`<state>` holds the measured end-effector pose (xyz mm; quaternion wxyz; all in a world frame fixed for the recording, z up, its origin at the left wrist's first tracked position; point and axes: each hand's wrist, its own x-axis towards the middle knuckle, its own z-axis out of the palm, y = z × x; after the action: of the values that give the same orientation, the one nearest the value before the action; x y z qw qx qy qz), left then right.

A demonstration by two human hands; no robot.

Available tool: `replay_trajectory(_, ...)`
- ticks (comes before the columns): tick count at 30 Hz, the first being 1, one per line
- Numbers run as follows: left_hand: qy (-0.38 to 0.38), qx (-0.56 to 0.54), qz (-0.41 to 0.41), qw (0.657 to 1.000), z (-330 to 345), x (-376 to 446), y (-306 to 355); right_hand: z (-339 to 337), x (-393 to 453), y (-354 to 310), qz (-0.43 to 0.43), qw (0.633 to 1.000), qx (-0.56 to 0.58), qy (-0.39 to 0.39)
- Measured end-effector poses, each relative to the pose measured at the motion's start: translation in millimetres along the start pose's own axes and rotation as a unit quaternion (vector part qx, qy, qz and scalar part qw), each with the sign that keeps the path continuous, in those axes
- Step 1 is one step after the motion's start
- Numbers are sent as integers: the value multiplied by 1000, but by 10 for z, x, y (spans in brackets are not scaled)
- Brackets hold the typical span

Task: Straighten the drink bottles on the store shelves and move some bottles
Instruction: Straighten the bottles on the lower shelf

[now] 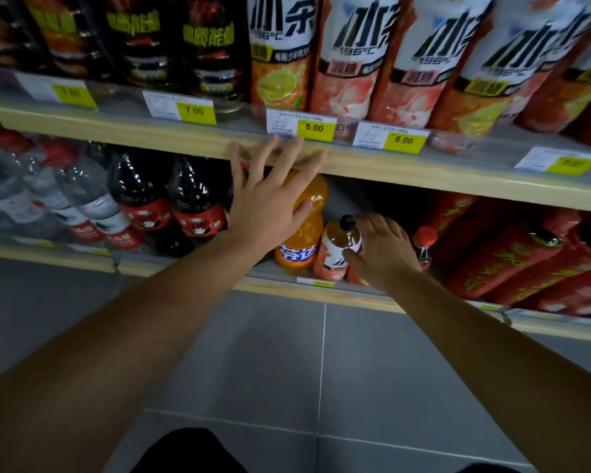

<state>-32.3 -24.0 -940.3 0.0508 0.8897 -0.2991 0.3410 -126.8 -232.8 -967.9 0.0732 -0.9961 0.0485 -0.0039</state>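
Orange bottle (304,230) under left fingers (273,158) (spread)

My left hand (270,199) reaches out with fingers spread, thumb against the orange bottle (302,230) on the lower shelf (191,268). My right hand (382,250) grips the tea bottle (335,254) just beside it. Price tags (314,128) read 7.00 and 5.00.
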Motion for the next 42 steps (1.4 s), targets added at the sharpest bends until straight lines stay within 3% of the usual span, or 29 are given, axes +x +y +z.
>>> replay_trajectory(6, 63, -5, -22, 998, 131, 17, 33, 131, 474, -14, -17, 999, 2, -28)
replay_trajectory(14, 80, -10, -25, 996, 219, 33, 38, 335, 702, 75, -18, 995, -31, -91)
replay_trajectory(19, 78, -6, -28, 997, 211, 35, 46, 337, 642, 85, -26, 998, -23, -61)
replay_trajectory(25, 38, -14, -31, 999, 109, 31, 50, 244, 423, 28, -43, 998, -28, -35)
replay_trajectory(36, -110, -50, -41, 992, -275, 82, 58, -922, -342, 271, 5, 979, 188, 83)
replay_trajectory(42, -138, -64, -74, 986, -464, 302, 483, -1506, -730, 618, 17, 977, 170, 126)
